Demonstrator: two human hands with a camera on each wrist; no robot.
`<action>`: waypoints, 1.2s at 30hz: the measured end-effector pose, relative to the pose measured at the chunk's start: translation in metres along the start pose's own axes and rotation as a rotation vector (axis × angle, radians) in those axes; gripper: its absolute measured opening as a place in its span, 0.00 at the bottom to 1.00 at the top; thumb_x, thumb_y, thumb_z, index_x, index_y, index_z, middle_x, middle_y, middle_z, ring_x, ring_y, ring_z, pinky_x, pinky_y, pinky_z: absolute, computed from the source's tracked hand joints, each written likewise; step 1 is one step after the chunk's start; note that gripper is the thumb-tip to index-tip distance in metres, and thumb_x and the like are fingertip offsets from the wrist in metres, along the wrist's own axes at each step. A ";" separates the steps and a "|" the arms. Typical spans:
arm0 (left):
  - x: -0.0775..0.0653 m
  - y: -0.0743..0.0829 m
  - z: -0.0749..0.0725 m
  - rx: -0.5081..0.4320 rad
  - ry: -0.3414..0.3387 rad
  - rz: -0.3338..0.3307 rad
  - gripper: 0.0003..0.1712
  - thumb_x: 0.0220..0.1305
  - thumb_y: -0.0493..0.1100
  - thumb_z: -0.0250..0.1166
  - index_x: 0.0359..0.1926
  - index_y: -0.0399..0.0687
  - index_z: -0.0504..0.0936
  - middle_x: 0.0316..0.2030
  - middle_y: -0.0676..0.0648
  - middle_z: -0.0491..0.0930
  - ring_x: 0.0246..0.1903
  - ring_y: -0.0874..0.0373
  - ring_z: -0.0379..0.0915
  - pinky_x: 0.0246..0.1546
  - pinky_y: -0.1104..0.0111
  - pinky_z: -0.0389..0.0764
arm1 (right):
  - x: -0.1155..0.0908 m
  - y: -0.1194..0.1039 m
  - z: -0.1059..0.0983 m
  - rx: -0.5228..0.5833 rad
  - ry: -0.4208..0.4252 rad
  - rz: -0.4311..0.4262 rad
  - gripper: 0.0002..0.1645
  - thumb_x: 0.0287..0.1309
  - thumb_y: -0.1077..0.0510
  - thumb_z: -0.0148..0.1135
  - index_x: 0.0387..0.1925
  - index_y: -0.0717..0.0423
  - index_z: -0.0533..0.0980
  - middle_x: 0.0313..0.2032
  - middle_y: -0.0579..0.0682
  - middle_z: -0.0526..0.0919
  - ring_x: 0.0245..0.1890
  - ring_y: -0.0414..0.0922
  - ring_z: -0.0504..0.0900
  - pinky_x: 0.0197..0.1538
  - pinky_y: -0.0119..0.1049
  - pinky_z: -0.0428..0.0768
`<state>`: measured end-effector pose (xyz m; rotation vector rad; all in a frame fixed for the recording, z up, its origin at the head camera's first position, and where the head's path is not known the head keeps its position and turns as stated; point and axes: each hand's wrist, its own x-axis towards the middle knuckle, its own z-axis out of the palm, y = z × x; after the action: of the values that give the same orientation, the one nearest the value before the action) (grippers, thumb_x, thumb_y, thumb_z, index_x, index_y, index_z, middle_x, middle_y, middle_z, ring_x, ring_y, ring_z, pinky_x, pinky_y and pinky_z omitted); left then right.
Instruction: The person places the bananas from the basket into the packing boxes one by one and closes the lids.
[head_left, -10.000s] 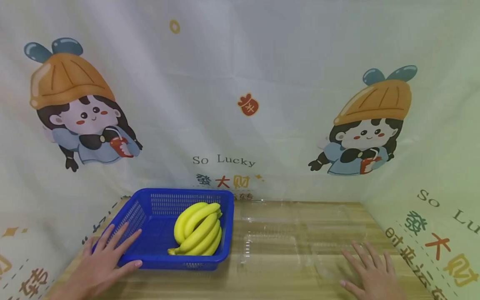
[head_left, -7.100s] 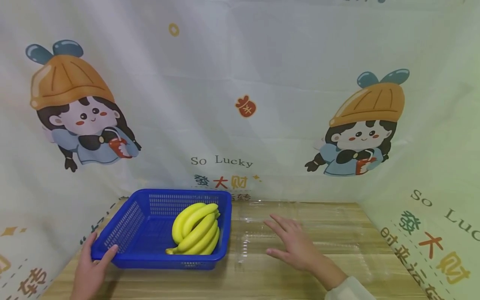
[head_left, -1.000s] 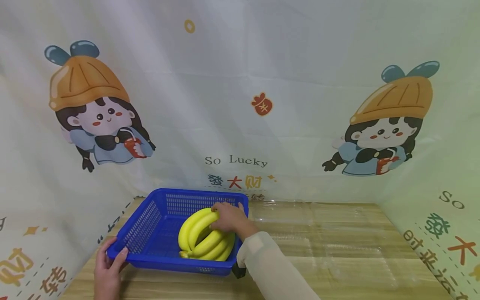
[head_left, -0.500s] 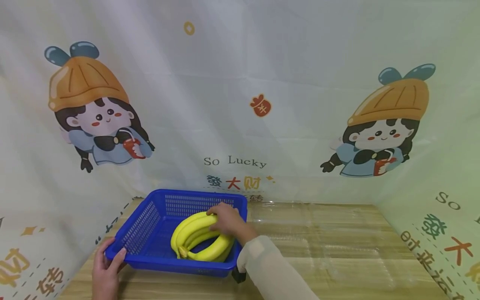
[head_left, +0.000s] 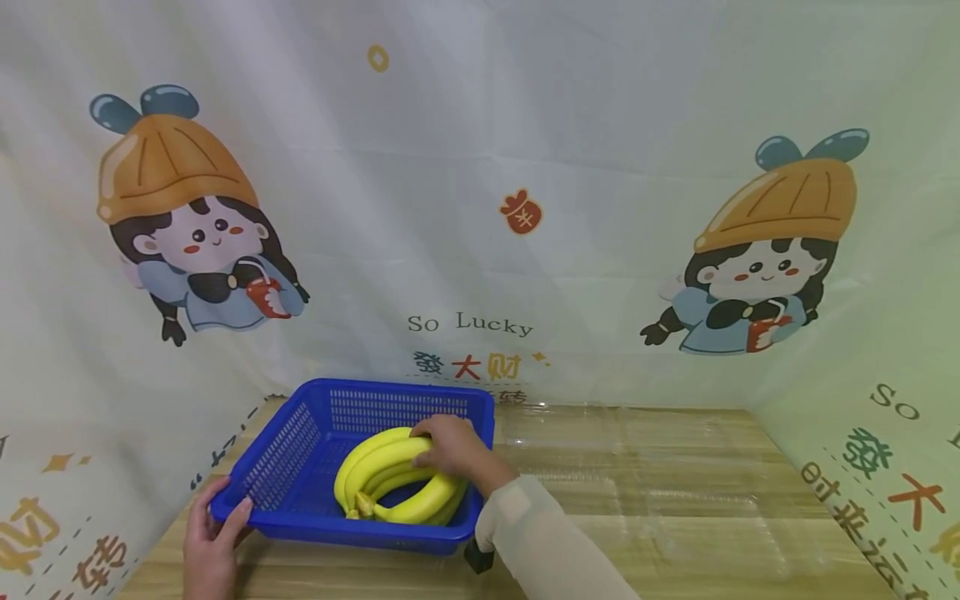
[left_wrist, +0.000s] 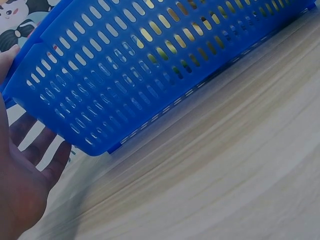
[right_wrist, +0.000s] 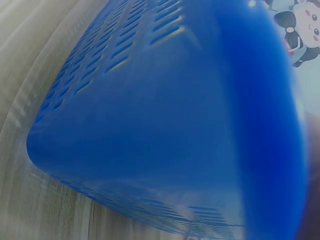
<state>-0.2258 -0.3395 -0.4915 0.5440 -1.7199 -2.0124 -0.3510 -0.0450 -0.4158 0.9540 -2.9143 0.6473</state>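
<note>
In the head view a blue plastic basket (head_left: 322, 527) with slotted walls stands on the left of the wooden tabletop. Yellow bananas (head_left: 390, 458) lie inside at its right, stems toward the front rim. My right hand (head_left: 459, 450) reaches over the basket's right side, fingers curled over the upper bananas. My left hand (head_left: 212, 542) grips the front left corner, thumb on the rim and fingers beneath. The left wrist view has the left hand (left_wrist: 25, 185) at the basket wall (left_wrist: 125, 95); yellow shows through the slots. In the right wrist view the basket wall (right_wrist: 150, 115) hides the right hand's fingers.
Several clear plastic containers (head_left: 573, 504) lie on the tabletop (head_left: 360, 575) right of the basket. A printed curtain (head_left: 600, 208) closes off the back and both sides. A small black object (head_left: 478, 557) sits under the right wrist.
Over the last second the right hand has drawn the upper bananas left and forward, widening the gap among them. The left hand keeps its grip. Earlier the right hand was over the containers.
</note>
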 end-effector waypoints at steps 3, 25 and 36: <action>0.000 -0.001 0.000 -0.013 -0.002 0.004 0.31 0.68 0.48 0.62 0.69 0.61 0.63 0.65 0.43 0.61 0.42 0.76 0.72 0.38 0.83 0.77 | -0.001 0.000 -0.001 0.007 0.025 -0.006 0.22 0.56 0.49 0.70 0.53 0.47 0.81 0.48 0.41 0.82 0.52 0.42 0.77 0.60 0.50 0.69; 0.000 -0.003 -0.001 -0.047 -0.002 0.017 0.31 0.68 0.46 0.63 0.68 0.60 0.64 0.57 0.52 0.68 0.42 0.75 0.74 0.37 0.82 0.77 | -0.017 -0.003 -0.027 0.033 0.255 -0.084 0.24 0.54 0.48 0.71 0.53 0.47 0.81 0.43 0.43 0.81 0.42 0.41 0.78 0.44 0.33 0.75; 0.000 -0.001 0.000 -0.011 -0.002 -0.005 0.32 0.68 0.47 0.61 0.70 0.62 0.62 0.66 0.43 0.60 0.41 0.77 0.71 0.36 0.84 0.76 | -0.033 0.012 -0.040 0.194 0.318 -0.087 0.24 0.55 0.53 0.71 0.53 0.53 0.80 0.44 0.49 0.81 0.42 0.44 0.78 0.42 0.33 0.77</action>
<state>-0.2257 -0.3399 -0.4925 0.5429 -1.7088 -2.0251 -0.3362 -0.0021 -0.3885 0.8914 -2.5545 0.9889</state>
